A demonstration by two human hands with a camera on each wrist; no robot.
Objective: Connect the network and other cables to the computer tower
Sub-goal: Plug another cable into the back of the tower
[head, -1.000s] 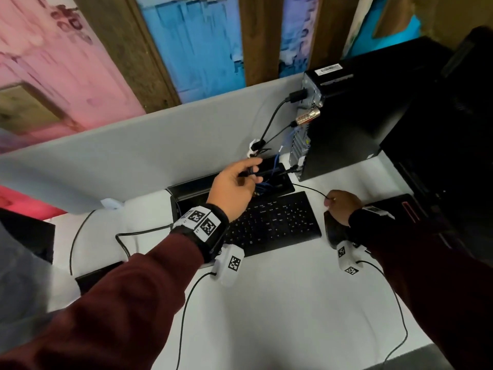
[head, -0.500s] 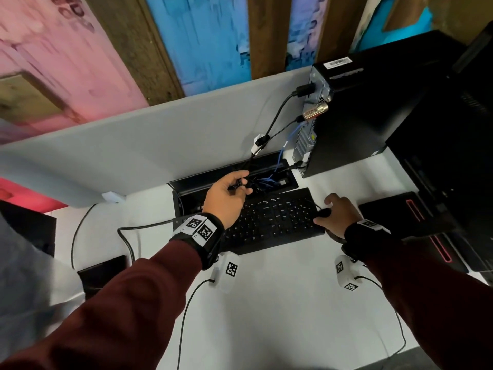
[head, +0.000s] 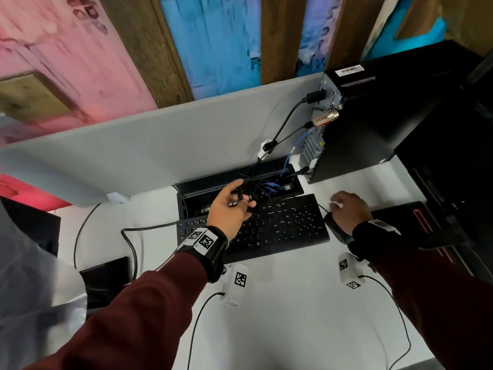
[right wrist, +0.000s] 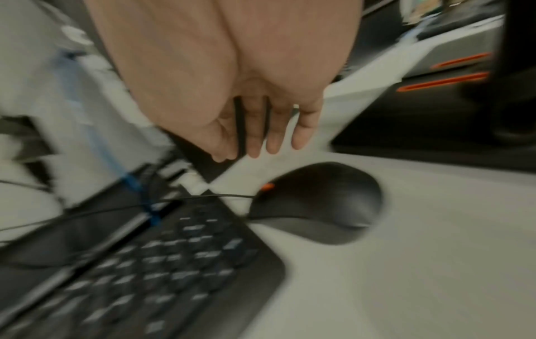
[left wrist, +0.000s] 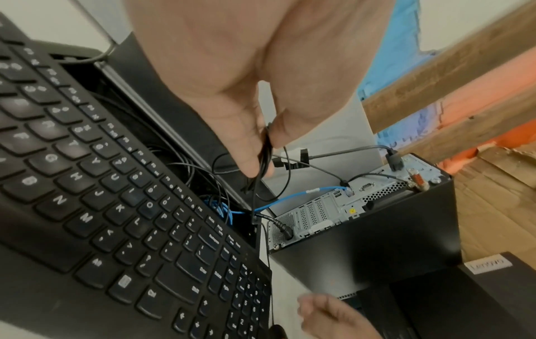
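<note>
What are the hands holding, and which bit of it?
The left hand pinches a thin black cable partway along its length. The right hand holds nothing, open above the black mouse.

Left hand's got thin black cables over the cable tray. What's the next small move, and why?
Probably draw the thin black cables pinched by the left hand toward the tower's rear panel: the blue network cable already looks plugged in, and the right hand hovers free above the mouse.
</note>
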